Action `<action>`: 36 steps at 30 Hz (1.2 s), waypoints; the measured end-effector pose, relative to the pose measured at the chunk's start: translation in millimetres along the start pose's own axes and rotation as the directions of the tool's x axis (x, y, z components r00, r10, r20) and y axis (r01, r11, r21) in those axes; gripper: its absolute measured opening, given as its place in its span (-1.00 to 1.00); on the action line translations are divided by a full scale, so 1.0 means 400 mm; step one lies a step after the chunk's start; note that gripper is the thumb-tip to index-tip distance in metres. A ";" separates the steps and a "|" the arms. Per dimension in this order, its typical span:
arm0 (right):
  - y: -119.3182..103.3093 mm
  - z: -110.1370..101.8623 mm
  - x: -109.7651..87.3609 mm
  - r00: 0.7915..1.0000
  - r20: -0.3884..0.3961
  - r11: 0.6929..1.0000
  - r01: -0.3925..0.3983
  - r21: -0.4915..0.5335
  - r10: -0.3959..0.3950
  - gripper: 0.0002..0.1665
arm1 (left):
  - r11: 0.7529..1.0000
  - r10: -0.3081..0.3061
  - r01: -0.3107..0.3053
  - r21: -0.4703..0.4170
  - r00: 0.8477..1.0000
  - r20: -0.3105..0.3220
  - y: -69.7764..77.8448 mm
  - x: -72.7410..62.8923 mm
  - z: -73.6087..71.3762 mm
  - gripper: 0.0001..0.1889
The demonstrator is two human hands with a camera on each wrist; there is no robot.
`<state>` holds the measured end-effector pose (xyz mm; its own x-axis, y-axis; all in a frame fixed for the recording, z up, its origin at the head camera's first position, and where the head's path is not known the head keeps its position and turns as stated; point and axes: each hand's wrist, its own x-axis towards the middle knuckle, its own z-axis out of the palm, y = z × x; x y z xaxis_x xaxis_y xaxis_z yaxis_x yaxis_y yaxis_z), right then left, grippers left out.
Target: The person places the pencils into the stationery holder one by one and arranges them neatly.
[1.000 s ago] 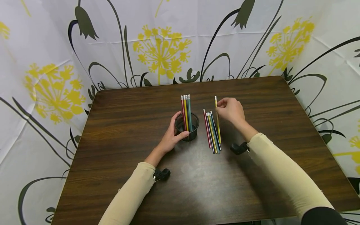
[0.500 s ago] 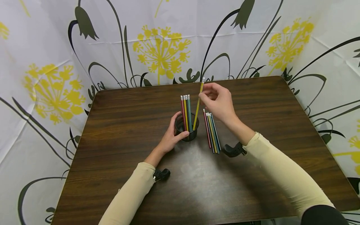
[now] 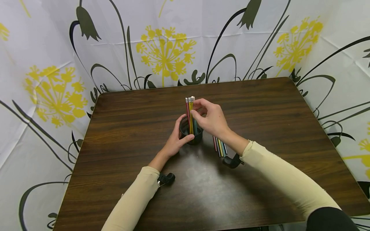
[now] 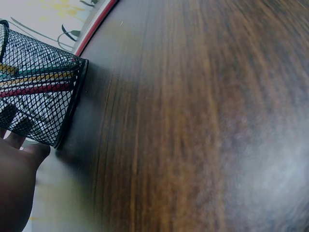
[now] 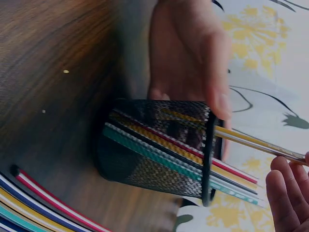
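Observation:
My left hand grips a black mesh pencil cup from its left side, thumb in front and fingers behind. Several pencils, among them red, yellow and teal ones, lean inside with their white erasers up. Between thumb and fingers, my right hand pinches a yellow pencil near its eraser end. In the right wrist view that pencil's lower part is inside the cup, seen through the mesh. Right of the cup lies a row of loose pencils, partly hidden beneath the right hand and wrist.
The dark wooden table carries everything. A white curtain with yellow and grey flowers hangs behind its far edge. Black wrist cameras sit on both wrists; the right one overlaps the loose pencils in the head view.
My right hand lifted a yellow pencil from the right end of the loose row, carried it left, and brought it into the cup against the others. The left hand stayed put.

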<state>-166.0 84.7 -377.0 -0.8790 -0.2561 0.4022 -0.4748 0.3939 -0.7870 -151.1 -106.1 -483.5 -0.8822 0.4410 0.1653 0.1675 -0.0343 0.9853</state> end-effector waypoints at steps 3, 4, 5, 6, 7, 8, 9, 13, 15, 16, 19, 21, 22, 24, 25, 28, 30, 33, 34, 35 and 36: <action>0.007 0.010 -0.006 1.000 0.025 1.000 -0.006 -0.019 0.007 -0.72 | 1.000 -0.001 0.001 -0.020 1.000 0.010 0.029 -0.004 0.005 -0.16; 0.009 0.012 -0.008 0.999 0.032 1.000 -0.010 -0.026 0.011 -0.72 | 1.000 -0.003 0.003 -0.023 1.000 0.013 0.041 -0.006 0.007 -0.16; 0.011 0.015 -0.010 0.999 0.040 0.999 -0.013 -0.030 0.014 -0.72 | 1.000 -0.005 0.006 -0.027 1.000 0.015 0.050 -0.007 0.008 -0.16; 0.013 0.017 -0.011 0.999 0.046 0.999 -0.016 -0.036 0.017 -0.73 | 1.000 -0.007 0.007 -0.030 1.000 0.018 0.058 -0.008 0.009 -0.17; 0.016 0.019 -0.013 0.998 0.052 0.999 -0.018 -0.040 0.020 -0.73 | 1.000 -0.009 0.009 -0.025 1.000 0.018 0.063 -0.009 0.010 -0.17; 0.019 0.021 -0.014 0.998 0.059 0.999 -0.019 -0.043 0.022 -0.73 | 1.000 -0.012 0.012 -0.023 1.000 0.019 0.067 -0.009 0.011 -0.17; 0.021 0.022 -0.016 0.998 0.065 0.999 -0.022 -0.048 0.025 -0.74 | 1.000 -0.013 0.013 -0.020 1.000 0.019 0.069 -0.010 0.012 -0.17; 0.030 0.028 -0.021 0.996 0.080 0.997 -0.030 -0.065 0.036 -0.75 | 1.000 -0.020 0.021 -0.007 1.000 0.015 0.071 -0.010 0.014 -0.18; 0.034 0.032 -0.022 0.996 0.083 0.997 -0.033 -0.071 0.038 -0.76 | 1.000 -0.024 0.024 -0.005 1.000 0.015 0.070 -0.010 0.014 -0.18; 0.035 0.033 -0.023 0.996 0.083 0.997 -0.031 -0.074 0.037 -0.77 | 1.000 -0.026 0.027 -0.003 1.000 0.016 0.069 -0.009 0.014 -0.17; 0.038 0.039 -0.024 0.995 0.094 0.997 -0.030 -0.074 0.037 -0.79 | 1.000 -0.029 0.029 -0.003 0.999 0.017 0.069 -0.008 0.013 -0.18; 0.039 0.042 -0.025 0.994 0.100 0.997 -0.028 -0.074 0.035 -0.80 | 0.999 -0.032 0.032 0.002 0.999 0.018 0.070 -0.009 0.012 -0.17; 0.040 0.043 -0.026 0.994 0.103 0.997 -0.027 -0.076 0.034 -0.81 | 0.999 -0.033 0.033 0.006 0.999 0.019 0.070 -0.009 0.012 -0.17; 0.041 0.046 -0.026 0.994 0.106 0.997 -0.023 -0.076 0.031 -0.82 | 0.999 -0.032 0.032 0.008 0.999 0.019 0.071 -0.008 0.012 -0.18; 0.042 0.047 -0.026 0.994 0.105 0.997 -0.019 -0.079 0.027 -0.82 | 0.999 -0.033 0.033 0.010 0.999 0.018 0.070 -0.008 0.012 -0.18; 0.045 0.050 -0.024 0.995 0.100 0.997 -0.011 -0.081 0.019 -0.82 | 1.000 -0.031 0.031 0.005 0.999 0.016 0.070 -0.007 0.012 -0.18; 0.047 0.052 -0.021 0.995 0.094 0.997 -0.012 -0.082 0.020 -0.81 | 1.000 -0.031 0.031 0.001 0.999 0.016 0.070 -0.006 0.012 -0.17; 0.050 0.055 -0.017 0.996 0.079 0.996 -0.028 -0.090 0.035 -0.80 | 0.999 -0.039 0.039 -0.002 0.999 0.015 0.070 -0.007 0.012 -0.17; 0.051 0.057 -0.015 0.997 0.071 0.995 -0.035 -0.095 0.042 -0.80 | 0.999 -0.043 0.043 0.000 0.999 0.013 0.069 -0.007 0.012 -0.17; 0.052 0.059 -0.013 0.997 0.065 0.994 -0.041 -0.099 0.048 -0.80 | 0.999 -0.046 0.046 0.003 0.999 0.011 0.069 -0.008 0.012 -0.17; 0.053 0.061 -0.011 0.997 0.058 0.994 -0.047 -0.103 0.053 -0.80 | 0.999 -0.047 0.047 0.005 0.999 0.010 0.068 -0.008 0.011 -0.17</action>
<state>-171.1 72.7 -407.1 -0.8990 -0.2855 0.3322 -0.4351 0.4943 -0.7526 -141.8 -104.3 -457.4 -0.8848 0.4507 0.1180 0.1278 -0.0086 0.9918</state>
